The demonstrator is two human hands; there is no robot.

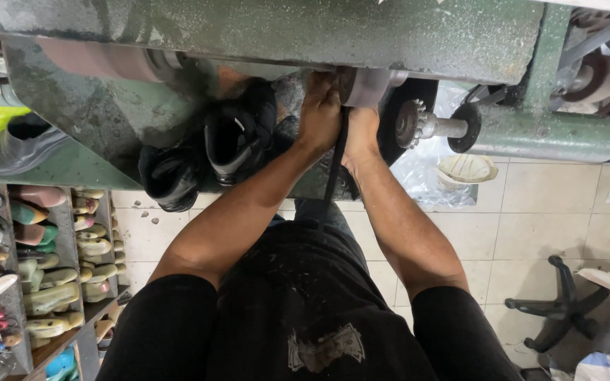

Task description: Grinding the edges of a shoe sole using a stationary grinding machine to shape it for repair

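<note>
gripping one black strip (335, 166), two hands (340, 116), two black shoes (238, 137)

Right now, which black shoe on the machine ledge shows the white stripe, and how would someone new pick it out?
Start at the long green machine across the top. Below it, left of the person's left hand, two black shoes rest on the green ledge. The one wanted is the black shoe nearer that hand; unlike the plain black shoe lower left, it shows a white stripe at its opening.

Packages: clear plastic bag (418, 173), crumpled, on the floor under the green machine, right of the hands.
Labels: none visible.
Signs: none visible.
Screens: none visible.
</note>
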